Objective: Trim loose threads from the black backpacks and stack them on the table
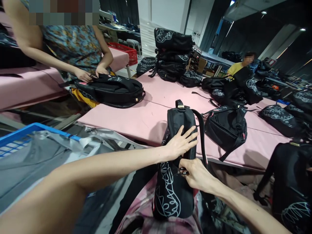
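Note:
A black backpack [175,182] with white scribble print stands upright on my lap against the edge of the pink table [146,117]. My left hand [181,143] lies flat on its upper side, fingers spread. Just below, my right hand [196,174] is closed in a pinch on a small metal piece at the bag's side, apparently a zipper pull.
A second black backpack [225,128] lies on the table just right of mine. Across the table a person's hands rest on another bag [112,89]. A stack of bags [173,53] stands at the back. A blue crate [21,135] lined with plastic sits at left.

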